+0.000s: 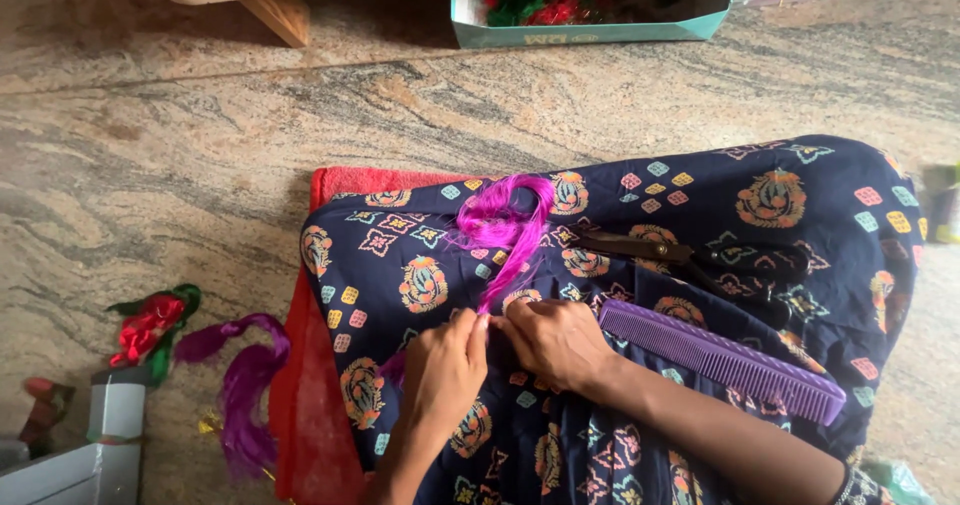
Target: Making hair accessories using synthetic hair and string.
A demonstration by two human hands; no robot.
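Observation:
A bright magenta hair strand [508,227] lies curled on my lap, over dark blue patterned cloth [760,205]. My left hand [444,367] and my right hand [556,341] meet at its lower end, both pinching the strand between fingertips. A purple comb [722,359] rests on the cloth just right of my right wrist. Dark scissors [700,257] with brown blades lie above the comb.
A red cloth [305,405] sits under my knee. A darker purple hair bundle [244,385] and a red-green ribbon flower [150,327] lie on the granite floor at left. A teal box [590,31] of decorations stands at the top, beside a wooden furniture leg [280,17].

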